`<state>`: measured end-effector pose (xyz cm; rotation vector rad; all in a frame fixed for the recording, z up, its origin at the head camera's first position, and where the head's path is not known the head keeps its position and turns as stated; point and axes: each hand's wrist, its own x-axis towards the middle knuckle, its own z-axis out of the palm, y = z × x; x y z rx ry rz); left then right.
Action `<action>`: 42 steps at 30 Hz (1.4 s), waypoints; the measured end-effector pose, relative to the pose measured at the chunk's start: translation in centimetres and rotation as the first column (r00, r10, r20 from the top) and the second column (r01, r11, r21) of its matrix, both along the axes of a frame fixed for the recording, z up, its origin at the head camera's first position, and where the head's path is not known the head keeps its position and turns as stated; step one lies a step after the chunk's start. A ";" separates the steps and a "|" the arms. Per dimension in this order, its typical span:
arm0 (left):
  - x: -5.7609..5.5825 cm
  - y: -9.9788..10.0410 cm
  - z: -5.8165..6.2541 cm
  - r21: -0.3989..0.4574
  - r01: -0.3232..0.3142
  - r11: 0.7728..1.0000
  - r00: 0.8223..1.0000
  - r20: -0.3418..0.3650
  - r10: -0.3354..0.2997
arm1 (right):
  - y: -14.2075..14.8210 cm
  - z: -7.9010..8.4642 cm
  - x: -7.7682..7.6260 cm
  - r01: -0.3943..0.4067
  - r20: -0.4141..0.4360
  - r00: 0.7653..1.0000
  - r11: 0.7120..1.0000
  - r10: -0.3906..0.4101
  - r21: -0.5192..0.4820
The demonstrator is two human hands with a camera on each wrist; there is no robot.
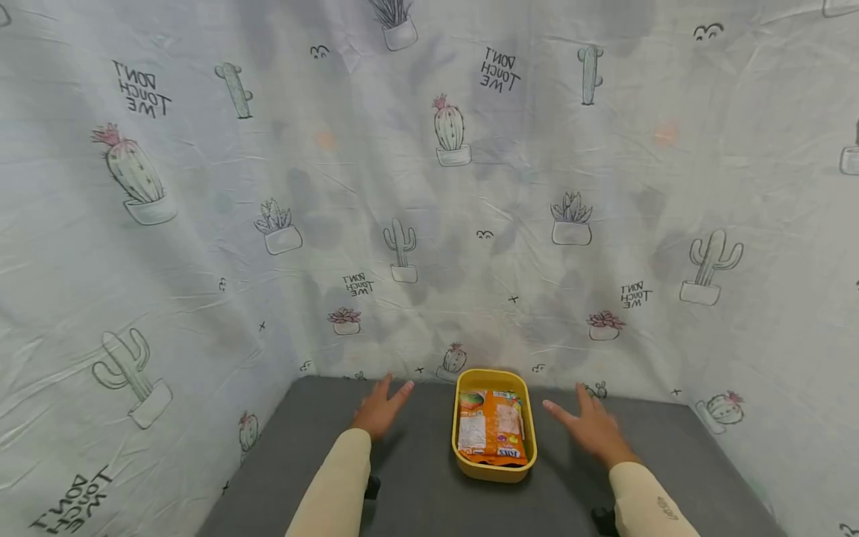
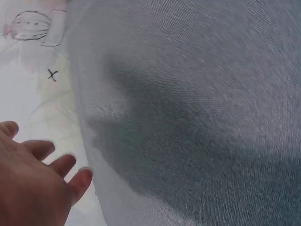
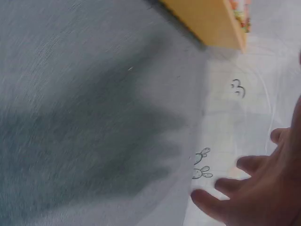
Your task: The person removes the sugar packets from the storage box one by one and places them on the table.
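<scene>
Yellow tub [image 1: 493, 473] | between left grip [image 1: 379, 412], right grip [image 1: 594, 428] | apart

yellow bin [image 1: 494, 473] | upright, open-topped | orange packet [image 1: 492, 422] | pale-panelled, lying inside the bin

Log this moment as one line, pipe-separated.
left hand: empty, beside tub | right hand: empty, opposite side | yellow tub: on table, between hands | orange packet: inside tub
</scene>
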<state>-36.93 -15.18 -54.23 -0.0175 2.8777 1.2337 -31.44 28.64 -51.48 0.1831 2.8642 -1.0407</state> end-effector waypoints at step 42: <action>1.7 5.7 -0.9 0.727 0.018 0.687 0.946 0.209 -0.246 | -4.9 2.5 0.0 0.069 0.117 0.993 0.652 0.031 -0.755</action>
